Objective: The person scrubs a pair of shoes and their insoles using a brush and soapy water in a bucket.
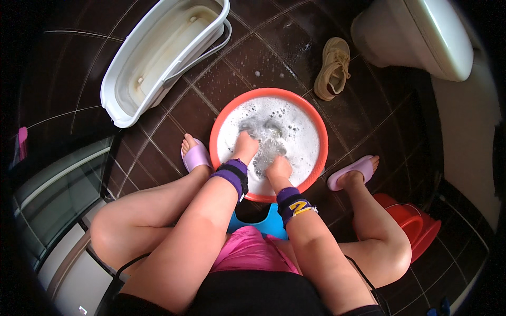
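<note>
A round orange-red plastic basin (pixel 322 130) full of white suds stands on the floor between my feet. My left hand (pixel 248 143) reaches into the foam left of the basin's middle, its fingers under the suds. To the right and lower, my right hand (pixel 280 168) dips into the water near the basin's near side, fingers hidden too. Around the hands the water is greyish, and a dark shape shows dimly beneath the foam; what it is and whether either hand holds it cannot be told. Purple bands wrap both wrists.
At the upper left lies a long white plastic tub (pixel 158 59) with a handle. A beige lace-up shoe (pixel 333 69) rests on the brown floor tiles (pixel 272 51), near a white toilet (pixel 427 35). Red plastic basins (pixel 425 233) stand behind my right leg; a blue plastic stool (pixel 270 225) is beneath me.
</note>
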`<state>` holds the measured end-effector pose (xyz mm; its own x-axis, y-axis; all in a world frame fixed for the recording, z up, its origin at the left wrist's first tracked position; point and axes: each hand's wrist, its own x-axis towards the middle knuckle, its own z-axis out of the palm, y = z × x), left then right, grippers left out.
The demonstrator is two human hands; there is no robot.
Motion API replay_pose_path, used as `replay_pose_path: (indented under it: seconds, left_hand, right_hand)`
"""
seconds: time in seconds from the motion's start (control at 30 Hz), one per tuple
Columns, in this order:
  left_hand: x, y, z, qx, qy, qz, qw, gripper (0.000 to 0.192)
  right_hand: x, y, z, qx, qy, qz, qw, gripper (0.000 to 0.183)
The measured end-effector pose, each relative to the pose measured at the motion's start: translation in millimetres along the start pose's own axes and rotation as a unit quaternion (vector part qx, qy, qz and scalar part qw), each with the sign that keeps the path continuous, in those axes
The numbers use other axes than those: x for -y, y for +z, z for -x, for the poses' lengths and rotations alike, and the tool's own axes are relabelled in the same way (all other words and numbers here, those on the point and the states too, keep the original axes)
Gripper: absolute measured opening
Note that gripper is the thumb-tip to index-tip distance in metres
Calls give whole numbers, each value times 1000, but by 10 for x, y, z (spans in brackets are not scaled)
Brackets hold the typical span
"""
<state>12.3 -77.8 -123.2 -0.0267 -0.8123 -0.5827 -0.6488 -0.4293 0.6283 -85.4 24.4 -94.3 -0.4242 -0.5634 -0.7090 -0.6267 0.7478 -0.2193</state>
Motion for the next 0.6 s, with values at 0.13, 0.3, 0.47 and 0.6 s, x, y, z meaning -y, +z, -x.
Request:
replay_pose_path:
  seconds: [0.13,0.3,0.47,0.6]
  left_hand:
    - [-185,5,15,54,-76,-130,987,38]
    - [-219,7,252,-2,32,17,999,80]
    - [-249,-137,482,42,110,172,978,95]
    - [-430,-184,817,63,200,229,950,110]
  right_hand:
    - [-82,-4,-50,-7,-2,-36,999,27]
    - [-186,-266,130,16,-38,-179,983,39]
    - [-139,-601,655,-150,-104,-113,977,65]
    - [-143,-745,933,-228,-119,-117,959,71]
